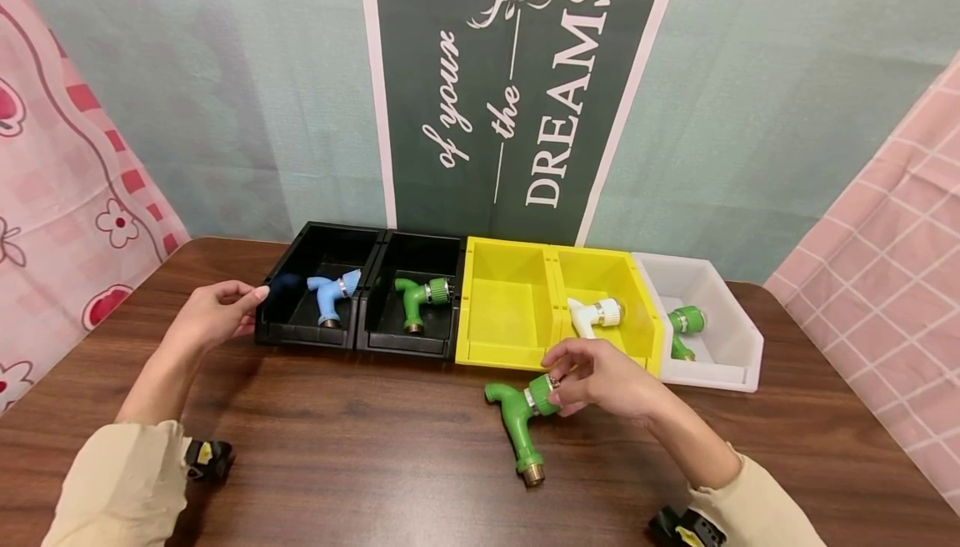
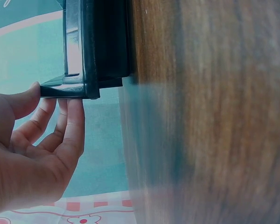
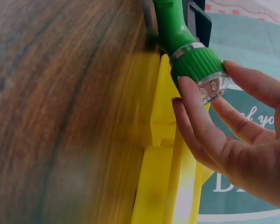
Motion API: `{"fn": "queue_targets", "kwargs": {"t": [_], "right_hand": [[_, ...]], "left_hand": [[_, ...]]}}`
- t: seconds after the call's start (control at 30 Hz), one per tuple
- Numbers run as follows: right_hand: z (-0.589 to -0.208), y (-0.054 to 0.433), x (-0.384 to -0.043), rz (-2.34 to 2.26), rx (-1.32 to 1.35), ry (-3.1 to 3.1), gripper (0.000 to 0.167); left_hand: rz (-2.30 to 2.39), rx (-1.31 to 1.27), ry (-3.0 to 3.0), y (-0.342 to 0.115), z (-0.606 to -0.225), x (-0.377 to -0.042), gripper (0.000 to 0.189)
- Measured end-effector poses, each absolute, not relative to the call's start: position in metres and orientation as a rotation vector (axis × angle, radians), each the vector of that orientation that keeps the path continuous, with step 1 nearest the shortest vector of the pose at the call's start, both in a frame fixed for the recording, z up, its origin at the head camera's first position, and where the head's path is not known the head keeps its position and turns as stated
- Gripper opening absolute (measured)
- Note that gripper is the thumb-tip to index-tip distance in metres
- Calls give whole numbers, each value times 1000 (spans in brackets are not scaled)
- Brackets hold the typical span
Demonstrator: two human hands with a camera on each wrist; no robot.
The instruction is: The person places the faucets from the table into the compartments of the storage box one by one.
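A green plastic tap (image 1: 517,418) with a ribbed collar, a silver ring and a brass threaded end is in front of the yellow bins. My right hand (image 1: 603,376) pinches it at the knob end, with thumb and fingers around the clear cap (image 3: 214,88) in the right wrist view. My left hand (image 1: 213,313) is at the outer side of the leftmost black bin (image 1: 303,334). In the left wrist view, its thumb lies over the bin's rim (image 2: 60,90) and its fingertips touch the outside wall. A blue tap (image 1: 330,293) lies inside that bin.
Beside it, a second black bin (image 1: 405,347) holds a green tap (image 1: 420,301). Two yellow bins (image 1: 495,355) follow, the right one with a white tap (image 1: 596,313). A white bin (image 1: 712,376) at the right end contains another green tap (image 1: 684,326). Curtains hang behind the wooden table (image 1: 337,447).
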State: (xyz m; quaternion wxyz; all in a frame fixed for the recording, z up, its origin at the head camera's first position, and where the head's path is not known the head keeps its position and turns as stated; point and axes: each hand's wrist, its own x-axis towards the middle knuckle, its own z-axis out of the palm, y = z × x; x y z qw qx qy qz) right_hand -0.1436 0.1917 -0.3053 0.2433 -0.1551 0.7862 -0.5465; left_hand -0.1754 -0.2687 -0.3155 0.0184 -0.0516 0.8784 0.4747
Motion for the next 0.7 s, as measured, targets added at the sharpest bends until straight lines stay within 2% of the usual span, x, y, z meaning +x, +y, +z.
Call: {"fn": "queue_targets", "kwargs": {"t": [0.7], "right_hand": [[-296,193,-144,-1493,-470,2191,39]], "left_hand": [[1501,-176,2705,-269,-316,-176,50]]}}
